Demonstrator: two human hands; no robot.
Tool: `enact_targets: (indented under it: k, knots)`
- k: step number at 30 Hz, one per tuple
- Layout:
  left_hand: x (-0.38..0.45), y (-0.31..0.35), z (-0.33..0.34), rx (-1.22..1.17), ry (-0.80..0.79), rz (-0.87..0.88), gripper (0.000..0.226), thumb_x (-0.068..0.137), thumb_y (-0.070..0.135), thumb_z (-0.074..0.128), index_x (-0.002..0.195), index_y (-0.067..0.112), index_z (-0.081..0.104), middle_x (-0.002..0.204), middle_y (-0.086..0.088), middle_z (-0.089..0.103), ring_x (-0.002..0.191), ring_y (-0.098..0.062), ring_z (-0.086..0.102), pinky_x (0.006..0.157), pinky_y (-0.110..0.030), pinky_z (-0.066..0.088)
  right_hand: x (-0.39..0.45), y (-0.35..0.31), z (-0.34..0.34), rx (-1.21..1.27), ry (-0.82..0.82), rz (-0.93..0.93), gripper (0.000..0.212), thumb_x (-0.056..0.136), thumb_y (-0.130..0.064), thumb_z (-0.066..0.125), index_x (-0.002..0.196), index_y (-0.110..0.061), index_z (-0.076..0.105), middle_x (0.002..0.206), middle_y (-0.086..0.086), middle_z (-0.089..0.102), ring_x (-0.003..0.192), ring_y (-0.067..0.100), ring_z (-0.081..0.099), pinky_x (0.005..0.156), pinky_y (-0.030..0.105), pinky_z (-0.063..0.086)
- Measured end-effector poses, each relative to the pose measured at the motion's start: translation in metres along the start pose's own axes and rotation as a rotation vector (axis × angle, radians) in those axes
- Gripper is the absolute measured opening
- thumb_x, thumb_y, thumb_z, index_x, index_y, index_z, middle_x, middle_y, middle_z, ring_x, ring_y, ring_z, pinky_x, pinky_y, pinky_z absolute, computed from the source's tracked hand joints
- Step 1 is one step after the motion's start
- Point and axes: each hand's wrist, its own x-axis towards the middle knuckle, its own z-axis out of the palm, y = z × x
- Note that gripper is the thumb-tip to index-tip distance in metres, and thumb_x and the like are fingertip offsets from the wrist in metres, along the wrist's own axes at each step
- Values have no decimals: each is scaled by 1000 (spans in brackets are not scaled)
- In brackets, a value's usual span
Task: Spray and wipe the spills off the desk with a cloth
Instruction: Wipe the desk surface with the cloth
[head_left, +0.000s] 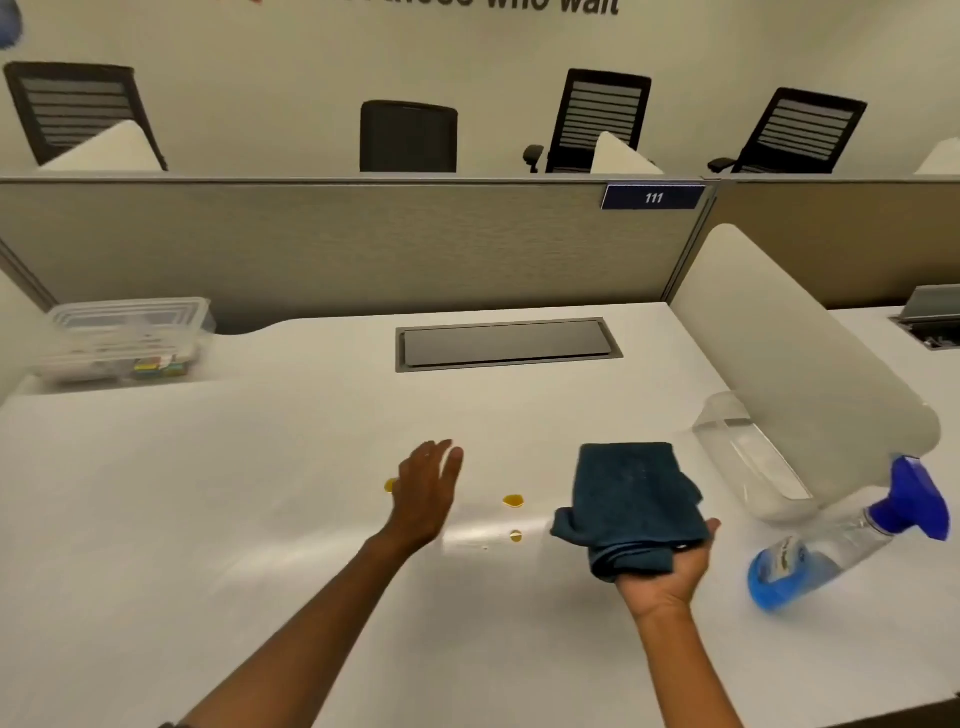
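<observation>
From the head view, the right hand (667, 564) lies palm up, fingers cupped under a folded teal cloth (631, 506); the left hand (427, 493) hovers with fingers loosely spread over yellow spills (513, 501) on the desk (208, 519), perhaps hiding one; a spray bottle (852, 540) stands right, beside a white divider (795, 358)

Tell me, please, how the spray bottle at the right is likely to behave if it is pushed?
The spray bottle lies on its side on the desk, so its round body would probably roll. The blue liquid pooled at its base should make that end heavier, so it may swing. The clear plastic looks smooth, perhaps slippery.
</observation>
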Motion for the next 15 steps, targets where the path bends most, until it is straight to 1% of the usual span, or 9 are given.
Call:
enact_targets:
  k: [3,5,8,9,10,11,12,13,15]
  knots:
    - [4,-61,-42,69,82,-32,52,101,43,41,144,14,46,155,-9,41,146,-25,31,120,-42,23,3,-32,-9,-118,-15,-137,64,84,-74,43,118,-28,70,123,6,69,109,29,68,88,50,56]
    - [1,-103,-71,174,114,-57,57,100,42,44,146,9,41,157,-13,37,148,-27,26,122,-43,21,4,-51,-13,-248,-5,-242,61,84,-75,42,120,-33,68,124,1,69,108,22,69,82,43,59]
    - [-12,-157,-108,399,114,-80,65,99,47,42,152,11,30,163,-11,22,153,-26,12,122,-50,14,4,-54,-15,-667,21,-324,52,80,-79,43,114,-47,67,121,-9,69,99,4,70,73,27,60]
    - [-18,-169,-117,458,103,-84,70,98,52,39,154,12,26,165,-9,17,154,-24,7,123,-51,11,4,-48,-16,-866,0,-314,48,80,-78,44,116,-51,63,122,-15,67,100,-3,67,76,26,58]
    - [-24,-180,-124,507,94,-87,76,96,60,33,155,13,22,166,-7,12,154,-23,4,123,-52,9,7,-36,-18,-1094,-44,-292,43,85,-73,44,120,-54,58,127,-21,63,106,-9,62,86,26,53]
    - [-29,-187,-130,551,88,-83,85,92,70,22,155,14,19,166,-7,9,154,-23,2,123,-52,8,11,-23,-24,-1346,-100,-270,39,92,-64,42,128,-54,51,139,-22,53,121,-10,51,101,30,44]
    - [-33,-192,-134,587,86,-70,96,85,79,9,156,14,18,166,-7,7,154,-23,1,123,-51,7,15,-8,-32,-1601,-156,-249,41,97,-54,40,137,-49,43,151,-17,40,135,-3,38,114,35,32]
    - [-36,-196,-136,615,84,-49,108,77,84,-3,156,13,18,166,-8,6,154,-24,2,122,-50,7,19,7,-44,-1822,-180,-236,45,99,-48,39,143,-40,39,158,-10,29,144,8,27,119,40,22]
    - [-39,-200,-135,642,81,-20,119,69,86,-15,155,11,19,166,-10,7,154,-26,4,121,-51,9,21,30,-60,-2073,-135,-276,54,97,-47,41,147,-29,38,161,1,22,147,24,22,120,46,21]
